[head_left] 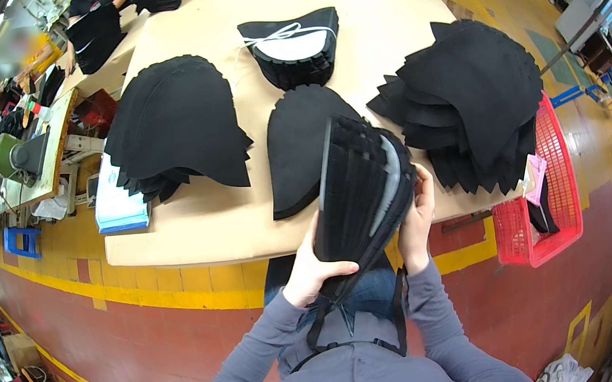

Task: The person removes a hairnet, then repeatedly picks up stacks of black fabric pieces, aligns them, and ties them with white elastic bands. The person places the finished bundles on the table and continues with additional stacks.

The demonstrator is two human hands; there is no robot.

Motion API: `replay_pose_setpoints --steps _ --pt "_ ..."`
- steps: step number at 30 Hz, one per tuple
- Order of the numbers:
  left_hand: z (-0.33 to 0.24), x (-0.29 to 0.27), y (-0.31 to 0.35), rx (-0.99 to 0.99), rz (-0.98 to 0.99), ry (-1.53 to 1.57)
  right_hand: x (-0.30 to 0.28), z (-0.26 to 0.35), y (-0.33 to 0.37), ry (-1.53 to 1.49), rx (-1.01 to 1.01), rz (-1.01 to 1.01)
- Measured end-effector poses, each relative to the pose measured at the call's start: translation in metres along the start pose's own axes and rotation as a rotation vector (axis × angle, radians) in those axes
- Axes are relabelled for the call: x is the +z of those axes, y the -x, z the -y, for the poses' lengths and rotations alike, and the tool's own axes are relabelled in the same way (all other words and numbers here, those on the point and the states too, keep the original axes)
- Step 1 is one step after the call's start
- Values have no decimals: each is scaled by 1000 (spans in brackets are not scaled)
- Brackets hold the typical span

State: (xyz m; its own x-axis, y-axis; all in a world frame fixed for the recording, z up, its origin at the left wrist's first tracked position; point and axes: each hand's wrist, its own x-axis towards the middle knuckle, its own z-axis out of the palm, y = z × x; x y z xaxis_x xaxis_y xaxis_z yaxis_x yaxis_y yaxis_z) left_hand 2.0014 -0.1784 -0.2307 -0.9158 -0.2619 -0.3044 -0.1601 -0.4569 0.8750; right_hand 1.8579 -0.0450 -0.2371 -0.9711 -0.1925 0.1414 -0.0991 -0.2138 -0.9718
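Note:
Over the table's front edge I hold a thick stack of black fabric pieces (353,187), tilted so its layered edges face up, with pale grey strips along it. My left hand (312,270) is closed round its lower left side, thumb across the front. My right hand (417,217) grips the right side; part of its fingers is hidden behind the stack. Just behind lies a single rounded black piece (292,153) on the table. Farther back sits a black bundle (298,64) with a pale face, tied with white string.
A fanned pile of black pieces (179,123) lies at left, another pile (468,101) at right on the tan tabletop (170,244). Light-blue sheets (119,200) stick out under the left pile. A red basket (562,190) stands by the right corner. Another person (92,1) is at far left.

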Motion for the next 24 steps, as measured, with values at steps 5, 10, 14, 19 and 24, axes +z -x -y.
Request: replay_pose_setpoints --steps 5,10,14,19,24 --pt "3 0 7 -82 -113 245 2 12 46 -318 120 237" --pt "16 -4 9 -138 -142 384 12 19 46 -302 160 269" --pt "22 -3 10 -139 -163 383 17 27 36 -217 156 310" --pt "24 -6 10 -109 -163 399 19 31 34 -274 217 339" --pt "27 -15 12 -141 -147 399 36 30 38 -171 211 356"
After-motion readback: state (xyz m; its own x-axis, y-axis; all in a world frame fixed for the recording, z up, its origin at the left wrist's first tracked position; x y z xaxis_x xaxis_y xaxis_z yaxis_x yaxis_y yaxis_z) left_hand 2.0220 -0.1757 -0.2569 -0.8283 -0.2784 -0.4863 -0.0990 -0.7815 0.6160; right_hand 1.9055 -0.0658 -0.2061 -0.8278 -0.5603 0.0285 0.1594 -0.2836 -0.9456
